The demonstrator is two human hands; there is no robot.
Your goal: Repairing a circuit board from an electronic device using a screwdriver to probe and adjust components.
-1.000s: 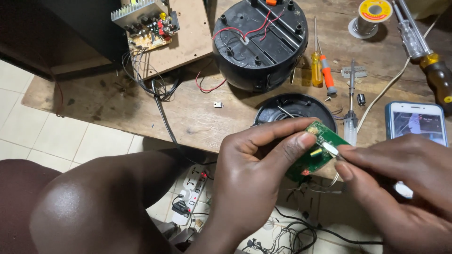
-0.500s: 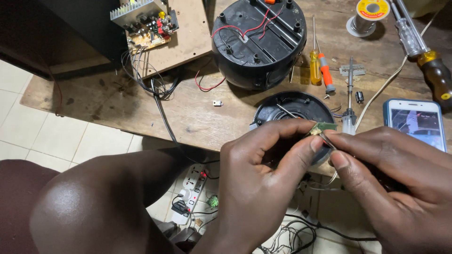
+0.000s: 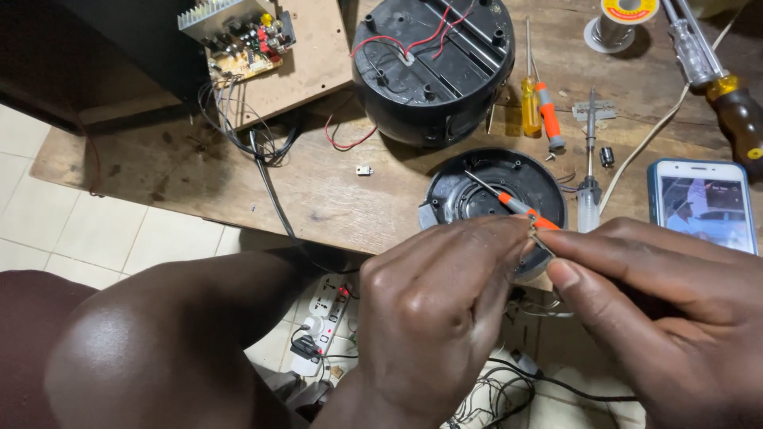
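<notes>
My left hand [image 3: 445,318] and my right hand [image 3: 660,318] meet fingertip to fingertip just off the front edge of the wooden table [image 3: 318,199]. A thin metal part [image 3: 542,238] shows between the pinched fingertips of both hands. My left hand's fingers are curled shut and hide whatever else they hold. Right behind the fingertips lies a round black lid [image 3: 493,191], with a small orange-handled screwdriver [image 3: 517,205] resting in it.
A black round housing [image 3: 433,63] with red wires stands behind the lid. Yellow and orange screwdrivers [image 3: 539,107], a clear-handled tool [image 3: 588,159], a phone [image 3: 703,202], a solder spool [image 3: 624,16] and a large screwdriver [image 3: 715,71] lie to the right. An amplifier board [image 3: 238,36] sits back left. A power strip [image 3: 322,318] lies on the floor.
The small green circuit board seen in my left hand a second ago is now hidden behind its fingers. Both hands have turned and closed together. The camera has shifted slightly.
</notes>
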